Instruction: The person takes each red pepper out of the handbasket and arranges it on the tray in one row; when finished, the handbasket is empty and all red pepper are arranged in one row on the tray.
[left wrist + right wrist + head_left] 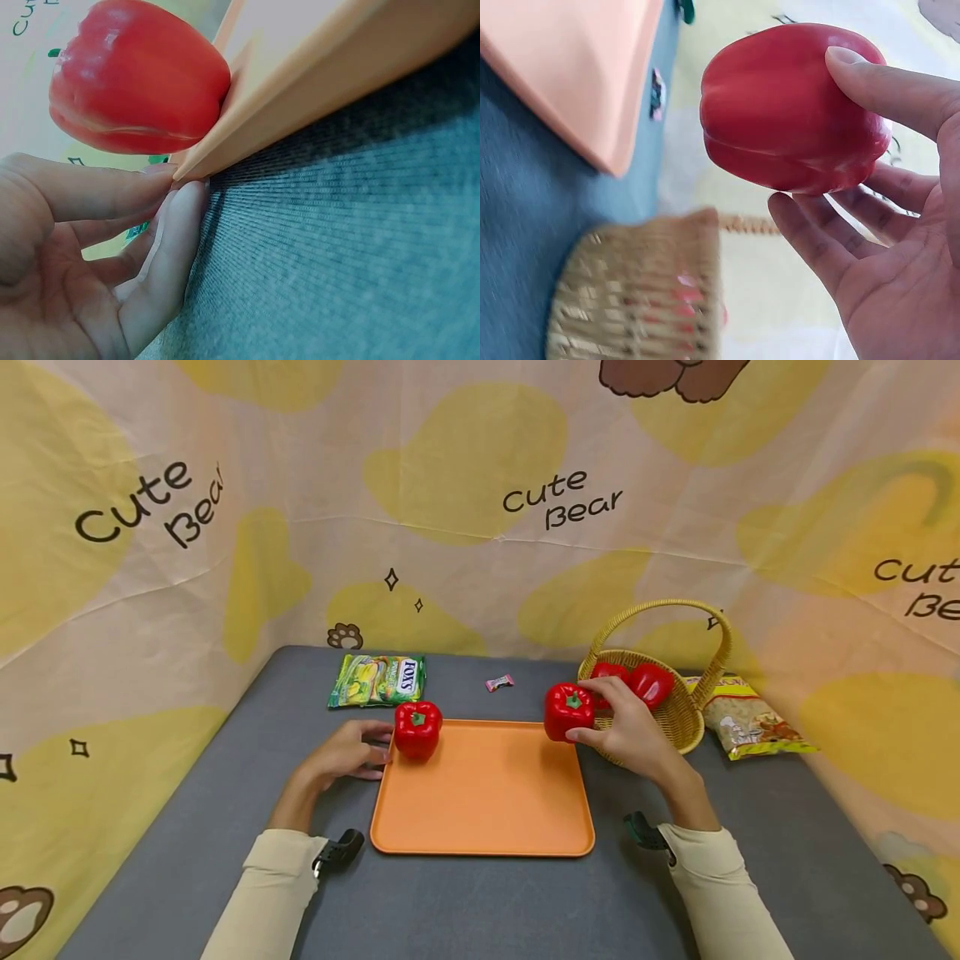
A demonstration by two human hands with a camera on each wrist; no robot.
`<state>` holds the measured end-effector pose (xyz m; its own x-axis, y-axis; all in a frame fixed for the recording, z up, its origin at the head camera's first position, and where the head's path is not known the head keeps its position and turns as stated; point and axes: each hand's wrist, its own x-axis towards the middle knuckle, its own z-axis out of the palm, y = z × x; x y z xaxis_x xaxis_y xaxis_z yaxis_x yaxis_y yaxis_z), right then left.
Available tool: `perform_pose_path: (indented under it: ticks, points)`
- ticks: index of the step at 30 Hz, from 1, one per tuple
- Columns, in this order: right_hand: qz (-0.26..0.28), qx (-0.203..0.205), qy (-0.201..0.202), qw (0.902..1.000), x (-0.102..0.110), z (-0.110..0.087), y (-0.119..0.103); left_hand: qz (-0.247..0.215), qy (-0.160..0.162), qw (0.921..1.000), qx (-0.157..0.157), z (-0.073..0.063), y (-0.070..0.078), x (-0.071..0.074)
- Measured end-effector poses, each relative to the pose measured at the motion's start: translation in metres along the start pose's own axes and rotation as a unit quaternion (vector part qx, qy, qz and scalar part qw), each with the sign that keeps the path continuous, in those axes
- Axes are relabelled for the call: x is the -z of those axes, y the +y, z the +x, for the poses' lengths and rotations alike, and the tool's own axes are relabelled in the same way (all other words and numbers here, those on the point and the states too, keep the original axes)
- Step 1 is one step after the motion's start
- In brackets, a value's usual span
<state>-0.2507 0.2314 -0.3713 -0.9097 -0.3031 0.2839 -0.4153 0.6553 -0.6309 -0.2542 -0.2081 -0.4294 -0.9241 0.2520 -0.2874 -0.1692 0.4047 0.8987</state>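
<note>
My right hand [633, 731] holds a red bell pepper [568, 712] over the right far corner of the orange tray [480, 802]. In the right wrist view the thumb presses one side of this pepper [787, 112], with the fingers along its other side. My left hand [351, 753] is at the tray's left edge. The left wrist view has its thumb and fingertips pinching the tray's rim [196, 166]. Another red bell pepper [417, 730] sits on the tray by that edge, beside the left hand and stem up.
A yellow wicker basket [686, 727] with a tall handle holds more red peppers [651, 685], right of the tray. A printed food bag [750, 718] lies beside it. Behind the tray are a green FOX'S packet [377, 681] and a small pink wrapped candy [499, 682]. Printed cloth walls surround the table.
</note>
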Motion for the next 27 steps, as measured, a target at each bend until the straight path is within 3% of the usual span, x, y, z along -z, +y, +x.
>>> perform_pose_path:
  ticks: [14,18,27]
  points:
    - [0.056,0.007,-0.073,0.9957,-0.05,0.021,-0.022,-0.002,-0.004,1.0,0.001,0.0,0.001,0.0]
    - [0.055,0.018,-0.088,0.9944,-0.063,0.029,-0.025,-0.001,-0.003,1.0,0.002,0.001,0.001,0.0]
    - [0.045,0.002,-0.111,0.9927,-0.087,0.039,-0.033,0.002,0.0,1.0,0.003,0.0,0.001,-0.001]
